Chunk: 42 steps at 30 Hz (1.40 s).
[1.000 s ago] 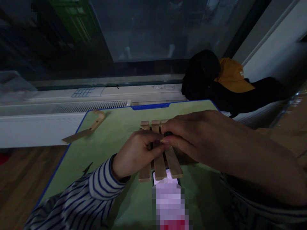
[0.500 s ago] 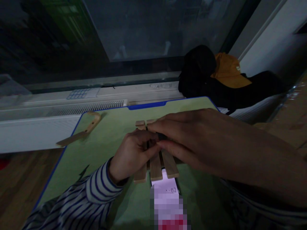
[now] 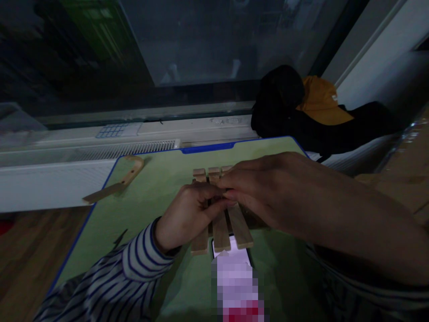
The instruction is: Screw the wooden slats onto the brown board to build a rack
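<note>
Three narrow wooden slats lie side by side in the middle of the green table, fanned slightly toward me, with short wooden blocks at their far ends. My left hand is closed over the left and middle slats, thumb and fingers pinched. From the right, my right hand reaches across the slats, its fingertips pressed together and meeting the left fingertips. Whatever lies between the fingers is hidden. A lit phone, partly blurred out, lies just below the slats' near ends.
An L-shaped wooden piece with holes lies at the table's left edge. Beyond the table are a radiator, a windowsill and a dark window. An orange cap rests on black clothing at the right.
My fingertips have drawn closer together over the slats, and my right fingers have shifted slightly right, uncovering more of the far blocks. A dark bit seen between the fingers is now hidden.
</note>
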Motion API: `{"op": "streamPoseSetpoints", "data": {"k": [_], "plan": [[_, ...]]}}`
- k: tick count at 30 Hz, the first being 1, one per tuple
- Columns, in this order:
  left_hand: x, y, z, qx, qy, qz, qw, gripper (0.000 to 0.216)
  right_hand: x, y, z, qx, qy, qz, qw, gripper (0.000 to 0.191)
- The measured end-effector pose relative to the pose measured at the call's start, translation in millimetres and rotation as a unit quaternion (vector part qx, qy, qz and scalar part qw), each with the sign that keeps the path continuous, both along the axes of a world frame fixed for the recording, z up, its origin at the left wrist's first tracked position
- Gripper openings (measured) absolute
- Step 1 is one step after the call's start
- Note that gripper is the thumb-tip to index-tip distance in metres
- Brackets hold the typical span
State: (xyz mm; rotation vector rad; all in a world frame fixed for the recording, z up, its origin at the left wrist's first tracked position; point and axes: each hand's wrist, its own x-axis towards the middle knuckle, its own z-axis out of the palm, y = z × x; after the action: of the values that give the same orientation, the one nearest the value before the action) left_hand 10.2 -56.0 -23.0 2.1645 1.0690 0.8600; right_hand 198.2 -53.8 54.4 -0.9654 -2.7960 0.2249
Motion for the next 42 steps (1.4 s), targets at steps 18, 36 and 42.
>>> {"op": "streamPoseSetpoints", "data": {"k": [18,36,42], "plan": [[-1,-2,3.6,0.005,0.032,0.008,0.999,0.011,-2,1,2.3,0.026,0.003,0.002,1.0,0.02],[-6,0,17.0,0.013,0.132,-0.041,0.99,0.013,1,-2,6.1,0.004,0.005,0.003,1.0,0.022],[-5,-30,37.8,0.017,0.207,-0.135,0.969,0.015,0,0,6.1,-0.048,0.017,0.009,0.999,0.018]]}}
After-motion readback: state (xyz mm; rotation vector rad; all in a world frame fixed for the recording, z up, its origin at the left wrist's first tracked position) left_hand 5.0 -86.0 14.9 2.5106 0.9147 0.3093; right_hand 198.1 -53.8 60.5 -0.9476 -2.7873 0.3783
